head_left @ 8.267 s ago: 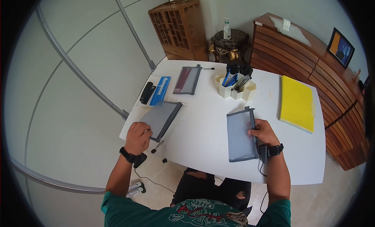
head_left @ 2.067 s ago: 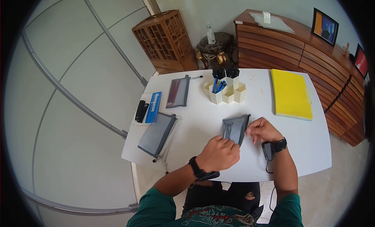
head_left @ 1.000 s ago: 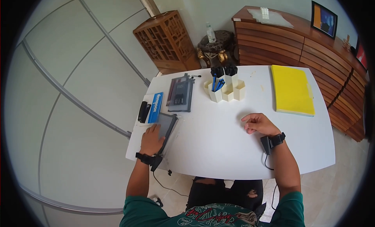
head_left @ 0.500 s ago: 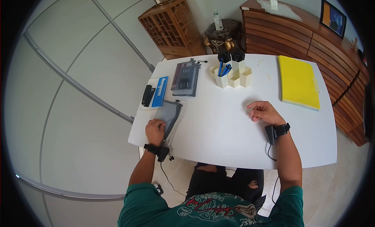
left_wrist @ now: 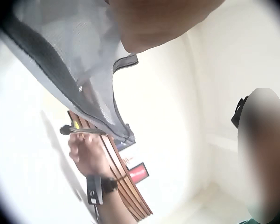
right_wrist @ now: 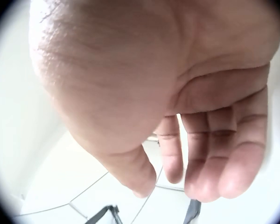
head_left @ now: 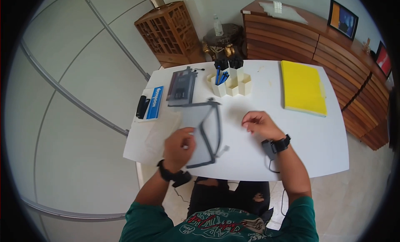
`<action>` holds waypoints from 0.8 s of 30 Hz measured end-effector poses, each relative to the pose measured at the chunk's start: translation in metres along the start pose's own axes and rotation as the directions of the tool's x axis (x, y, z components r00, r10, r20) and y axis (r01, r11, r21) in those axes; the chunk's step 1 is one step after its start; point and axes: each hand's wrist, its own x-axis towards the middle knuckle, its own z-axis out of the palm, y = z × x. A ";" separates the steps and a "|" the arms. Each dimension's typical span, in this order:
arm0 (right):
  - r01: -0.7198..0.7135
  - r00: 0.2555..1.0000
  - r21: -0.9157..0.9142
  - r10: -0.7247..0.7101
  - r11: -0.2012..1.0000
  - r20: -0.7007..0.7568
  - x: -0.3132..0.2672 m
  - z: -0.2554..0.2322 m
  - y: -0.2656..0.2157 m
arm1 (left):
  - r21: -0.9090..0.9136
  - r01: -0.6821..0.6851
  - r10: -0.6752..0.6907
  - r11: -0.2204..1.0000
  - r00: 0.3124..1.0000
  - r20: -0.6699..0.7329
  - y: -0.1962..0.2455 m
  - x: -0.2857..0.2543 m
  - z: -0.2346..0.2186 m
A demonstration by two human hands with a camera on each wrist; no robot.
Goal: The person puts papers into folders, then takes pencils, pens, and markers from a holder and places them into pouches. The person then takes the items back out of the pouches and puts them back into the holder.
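Note:
My left hand (head_left: pixel 179 148) pinches a grey mesh zipper pouch (head_left: pixel 193 117) by its left side. The pouch is raised over the table in front of me, its dark zipper edge toward my right hand. In the left wrist view the mesh pouch (left_wrist: pixel 60 42) hangs from the fingers, its pull strap dangling. No contents show inside it. My right hand (head_left: pixel 262 125) hovers loosely curled to the right of the pouch, holding nothing; its palm (right_wrist: pixel 126 70) fills the right wrist view. Farther back, a filled pouch with dark pens (head_left: pixel 185 86) overlaps another with dark red sticks (head_left: pixel 171 86).
A cream hexagonal pen holder (head_left: pixel 231 90) with blue pens and black items stands at the table's back. A blue-and-white notebook (head_left: pixel 155 102) and a black stapler (head_left: pixel 142 106) lie left. Thin clear plastic (head_left: pixel 160 131) lies near the left hand. A yellow folder (head_left: pixel 304 88) lies right.
Grey pens left the holder, and the pouch with dark pens was laid over the one at the back. My left hand then lifted another pouch from the left and carried it rightward.

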 end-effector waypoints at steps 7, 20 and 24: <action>0.129 0.990 0.064 -0.132 0.990 0.050 0.004 0.018 0.016 | -0.218 -0.167 0.168 0.961 0.986 -0.014 0.016 0.034 0.115; -0.061 0.989 0.002 0.060 0.998 0.132 0.001 -0.023 0.027 | -0.279 -0.227 0.328 0.933 0.854 0.403 -0.032 0.051 0.140; 0.004 0.999 -0.110 -0.010 0.994 -0.052 0.002 -0.011 0.010 | -0.381 -0.106 0.253 0.919 0.899 0.358 -0.047 0.041 0.158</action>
